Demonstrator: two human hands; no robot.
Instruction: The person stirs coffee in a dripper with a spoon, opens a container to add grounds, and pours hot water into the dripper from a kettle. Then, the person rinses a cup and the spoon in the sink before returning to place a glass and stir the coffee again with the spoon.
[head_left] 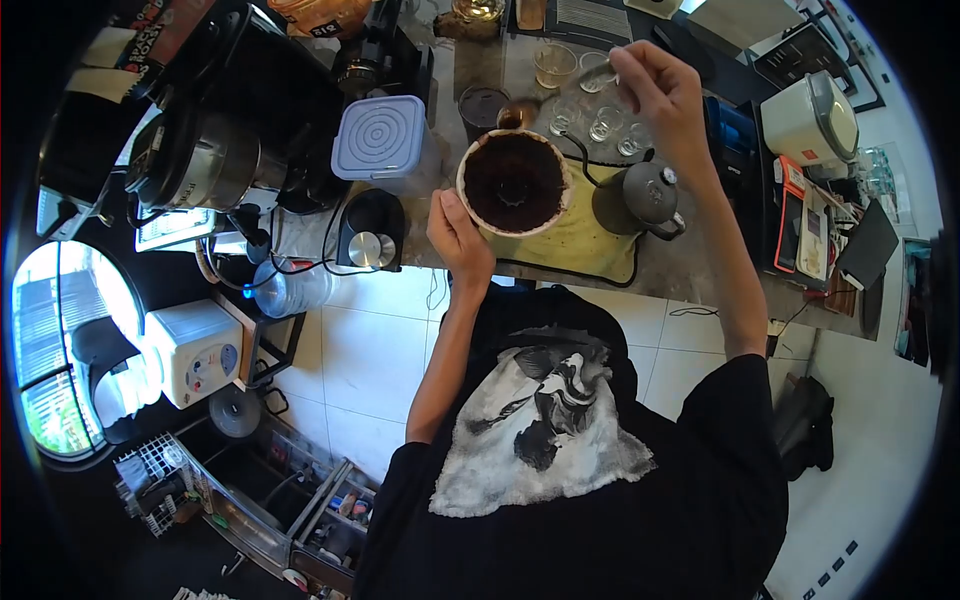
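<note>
On my feed, left hand (460, 240) gripped the filter cone (480, 222); dark grounds (512, 180) inside looked wetted, I judged, not yet emptied. Right hand (660, 95), fingers pinched near small glasses (604, 124); holding what, I couldn't tell. Grey counter (690, 268): yellow cloth (560, 250), kettle (640, 195). Room: round window (60, 350), pale tiles (370, 350).

Rough grounds (512, 168) coat the matt, papery filter (487, 227). Right of the filter: a matt, metal-looking kettle (627, 197); left of the filter, a smooth plastic lid (380, 138); beneath the filter, matt cloth (568, 250).
</note>
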